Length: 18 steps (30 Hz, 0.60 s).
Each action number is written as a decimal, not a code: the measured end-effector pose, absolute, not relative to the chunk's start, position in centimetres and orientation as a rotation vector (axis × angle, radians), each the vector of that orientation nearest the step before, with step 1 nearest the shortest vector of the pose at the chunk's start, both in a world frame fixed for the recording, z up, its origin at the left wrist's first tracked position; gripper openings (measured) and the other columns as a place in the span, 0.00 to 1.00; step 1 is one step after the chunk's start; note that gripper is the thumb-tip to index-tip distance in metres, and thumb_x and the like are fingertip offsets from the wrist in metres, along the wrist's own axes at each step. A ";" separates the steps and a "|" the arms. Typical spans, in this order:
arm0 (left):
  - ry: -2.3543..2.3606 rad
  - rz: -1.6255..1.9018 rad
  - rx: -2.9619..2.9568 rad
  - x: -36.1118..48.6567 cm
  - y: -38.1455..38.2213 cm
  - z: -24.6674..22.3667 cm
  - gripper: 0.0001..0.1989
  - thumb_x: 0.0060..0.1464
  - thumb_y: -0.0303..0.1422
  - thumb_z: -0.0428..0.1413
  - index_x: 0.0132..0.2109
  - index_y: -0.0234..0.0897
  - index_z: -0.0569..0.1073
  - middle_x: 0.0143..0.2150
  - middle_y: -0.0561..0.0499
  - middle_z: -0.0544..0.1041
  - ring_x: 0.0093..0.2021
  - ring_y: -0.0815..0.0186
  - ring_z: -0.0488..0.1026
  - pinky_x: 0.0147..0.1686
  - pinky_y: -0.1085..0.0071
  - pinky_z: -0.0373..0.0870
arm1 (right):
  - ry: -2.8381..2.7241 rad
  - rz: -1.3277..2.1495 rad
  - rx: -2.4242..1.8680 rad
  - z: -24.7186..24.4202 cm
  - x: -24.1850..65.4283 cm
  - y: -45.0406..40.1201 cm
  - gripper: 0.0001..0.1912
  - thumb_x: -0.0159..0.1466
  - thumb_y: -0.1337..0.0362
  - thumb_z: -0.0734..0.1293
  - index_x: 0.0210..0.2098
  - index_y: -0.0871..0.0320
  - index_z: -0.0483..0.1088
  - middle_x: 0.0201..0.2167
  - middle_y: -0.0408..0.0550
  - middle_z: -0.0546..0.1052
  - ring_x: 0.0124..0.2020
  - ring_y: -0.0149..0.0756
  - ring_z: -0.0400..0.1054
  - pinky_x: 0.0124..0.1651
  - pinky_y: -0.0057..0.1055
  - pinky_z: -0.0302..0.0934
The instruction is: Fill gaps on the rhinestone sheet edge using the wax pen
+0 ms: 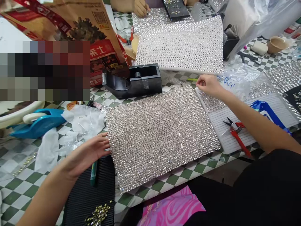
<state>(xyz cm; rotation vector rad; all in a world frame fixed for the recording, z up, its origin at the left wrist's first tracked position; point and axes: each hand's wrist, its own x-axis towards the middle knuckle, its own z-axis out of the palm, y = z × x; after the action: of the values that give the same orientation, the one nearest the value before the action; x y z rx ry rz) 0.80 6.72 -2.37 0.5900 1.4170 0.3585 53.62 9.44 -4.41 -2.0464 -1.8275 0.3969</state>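
Rhinestone sheet (160, 135) lies flat on the checkered desk (188, 171), between the two hands, its far edge just in front of a black tape dispenser (134, 81). Stones cover its whole visible face, with no bare patch that I can see. The left hand (90, 150) is open, fingers spread and resting against the sheet's near left edge, holding nothing. The right hand (209, 86) is curled, thumb and fingers closed at the sheet's far right corner, seemingly pinching it, though the exact grip is partly hidden.

Beyond the tape dispenser, a white panel (178, 47) is studded in neat rows across its surface, and a co-worker's hand (141, 7) works at the far side of the desk. Red-handled snips (237, 135) lie on a white ridged board (258, 121) to the right of the sheet. Near the left hand, a black ridged mat (89, 191) carries a green pen (93, 172) and a small heap of loose gold studs (98, 215), so some pieces remain unplaced. A blue tape dispenser (37, 124) sits beside crumpled plastic (77, 121).
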 end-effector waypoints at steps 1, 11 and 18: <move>1.428 0.347 0.589 0.8 6.8 -2.3 0.19 0.30 0.32 0.72 0.35 0.42 0.80 0.36 0.51 0.83 0.34 0.61 0.78 0.32 0.70 0.80 | -1.846 0.391 -2.055 -4.5 53.7 9.5 0.03 0.59 0.72 0.67 0.31 0.58 0.70 0.30 0.47 0.72 0.31 0.32 0.63 0.41 0.36 0.62; 1.606 0.276 0.601 1.9 7.3 -1.4 0.18 0.23 0.35 0.73 0.29 0.45 0.81 0.32 0.53 0.82 0.34 0.60 0.77 0.28 0.71 0.79 | -1.792 0.369 -2.173 -6.0 53.5 10.5 0.05 0.60 0.73 0.64 0.34 0.59 0.69 0.34 0.50 0.75 0.36 0.35 0.65 0.44 0.35 0.64; 1.675 0.246 0.615 1.7 7.3 -1.4 0.17 0.26 0.37 0.71 0.30 0.46 0.80 0.30 0.53 0.81 0.45 0.54 0.79 0.31 0.70 0.78 | -1.822 0.477 -2.111 -5.7 53.7 10.8 0.05 0.61 0.70 0.65 0.34 0.56 0.71 0.36 0.50 0.77 0.38 0.39 0.69 0.47 0.40 0.66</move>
<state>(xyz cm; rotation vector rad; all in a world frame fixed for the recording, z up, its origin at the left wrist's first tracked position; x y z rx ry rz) 1.72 7.29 -1.42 0.6153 1.6753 0.2457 53.72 10.80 -5.71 -2.1111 -1.8224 0.4770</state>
